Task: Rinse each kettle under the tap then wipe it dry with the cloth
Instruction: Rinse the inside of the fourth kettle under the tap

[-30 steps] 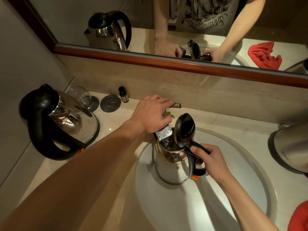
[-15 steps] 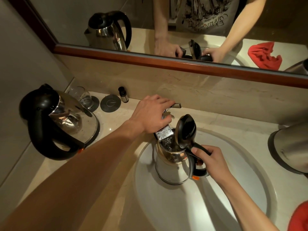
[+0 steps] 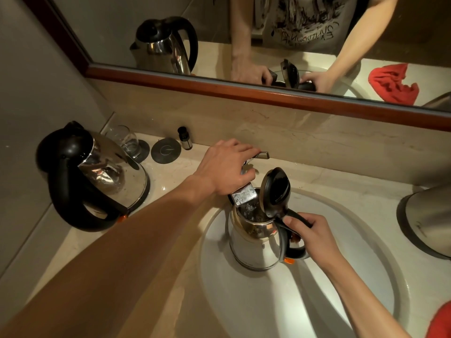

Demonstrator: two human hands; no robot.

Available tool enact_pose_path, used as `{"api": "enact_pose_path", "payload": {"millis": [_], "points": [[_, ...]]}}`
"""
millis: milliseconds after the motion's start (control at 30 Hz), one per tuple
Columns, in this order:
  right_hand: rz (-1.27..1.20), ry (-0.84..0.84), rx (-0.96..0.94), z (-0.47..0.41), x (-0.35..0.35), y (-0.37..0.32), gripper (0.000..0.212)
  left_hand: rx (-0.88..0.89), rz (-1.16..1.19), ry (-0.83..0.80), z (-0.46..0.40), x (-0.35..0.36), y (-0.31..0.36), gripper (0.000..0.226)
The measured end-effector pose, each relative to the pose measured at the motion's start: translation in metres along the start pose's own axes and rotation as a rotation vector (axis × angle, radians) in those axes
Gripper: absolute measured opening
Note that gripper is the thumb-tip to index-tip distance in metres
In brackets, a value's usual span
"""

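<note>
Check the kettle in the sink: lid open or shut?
Open. The lid of the kettle stands flipped up over its mouth, with water bubbling inside under the tap spout. The right hand holds the handle.

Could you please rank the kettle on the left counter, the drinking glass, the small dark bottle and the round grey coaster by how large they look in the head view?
1. Kettle on the left counter, by far the largest.
2. Drinking glass and round grey coaster: they look alike, so I will not rank them.
3. Small dark bottle, the smallest.

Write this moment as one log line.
stage: rinsing | right hand: grips open steel kettle handle, in white sink | left hand: on chrome tap
</note>
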State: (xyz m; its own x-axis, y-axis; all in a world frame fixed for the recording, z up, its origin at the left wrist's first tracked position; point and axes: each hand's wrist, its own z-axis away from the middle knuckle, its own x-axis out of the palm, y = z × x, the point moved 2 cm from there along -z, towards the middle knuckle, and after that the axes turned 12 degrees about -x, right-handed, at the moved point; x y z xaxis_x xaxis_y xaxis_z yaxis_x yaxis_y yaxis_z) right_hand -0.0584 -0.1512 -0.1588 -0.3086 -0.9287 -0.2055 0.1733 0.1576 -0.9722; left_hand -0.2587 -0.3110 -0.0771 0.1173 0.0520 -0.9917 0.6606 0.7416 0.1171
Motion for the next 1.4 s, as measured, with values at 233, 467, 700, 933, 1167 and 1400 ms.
{"api": "enact_pose_path", "payload": {"millis": [233,467,700,933,1167,1400], "points": [[0.001,0.013,-0.011,0.0007,-0.0006,-0.0019,0.068,0.006,0.005,0.004,0.0,-0.0005,0.0004,0.065],[-0.006,0.006,-0.023,0.0006,0.0002,-0.0042,0.067,0.002,0.003,0.001,0.0001,0.0,0.0004,0.066],[-0.021,0.015,-0.023,0.0006,0.0,-0.0047,0.061,0.019,-0.014,0.001,-0.0005,0.0004,0.0004,0.067],[-0.038,0.015,-0.016,0.0016,-0.0015,-0.0038,0.063,0.017,-0.008,0.011,0.0001,0.0013,0.0003,0.064],[-0.043,0.01,-0.032,0.0011,-0.0027,-0.004,0.065,0.017,-0.001,0.012,0.0006,0.0011,0.0005,0.064],[-0.051,-0.001,-0.046,0.002,-0.0035,-0.0024,0.059,0.013,0.004,0.007,0.0005,0.0012,0.0004,0.065]]}}
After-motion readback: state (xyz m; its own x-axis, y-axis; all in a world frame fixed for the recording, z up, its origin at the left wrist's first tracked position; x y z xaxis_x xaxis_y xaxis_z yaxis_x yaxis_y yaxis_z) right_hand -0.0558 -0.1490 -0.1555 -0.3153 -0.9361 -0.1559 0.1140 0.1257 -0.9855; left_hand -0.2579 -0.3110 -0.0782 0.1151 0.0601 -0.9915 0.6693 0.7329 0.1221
